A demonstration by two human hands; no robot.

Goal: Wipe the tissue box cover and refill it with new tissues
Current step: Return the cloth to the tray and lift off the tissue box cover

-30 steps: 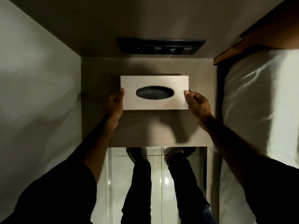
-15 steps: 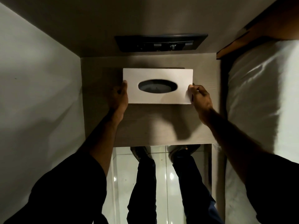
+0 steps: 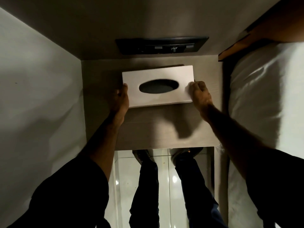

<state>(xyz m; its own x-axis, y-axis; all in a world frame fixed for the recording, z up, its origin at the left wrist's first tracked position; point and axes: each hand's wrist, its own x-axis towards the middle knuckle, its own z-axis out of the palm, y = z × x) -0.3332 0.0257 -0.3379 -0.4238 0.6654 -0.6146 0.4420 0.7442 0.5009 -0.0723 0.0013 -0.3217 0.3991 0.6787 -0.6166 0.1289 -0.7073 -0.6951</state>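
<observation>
A white rectangular tissue box cover (image 3: pixel 158 96) with a dark oval opening sits over the wooden bedside table (image 3: pixel 148 129), a little tilted, its right end farther back. My left hand (image 3: pixel 120 101) grips its left end and my right hand (image 3: pixel 199 94) grips its right end. No tissue shows through the opening; the inside looks dark.
A black switch panel (image 3: pixel 162 45) is set in the wall behind the table. A white wall (image 3: pixel 37 96) stands at the left. A bed with a white pillow (image 3: pixel 256 96) is at the right. My legs and shoes show on the glossy floor (image 3: pixel 166 178) below.
Both hands have carried the cover toward the wall, and it has turned slightly so its right end sits farther back.
</observation>
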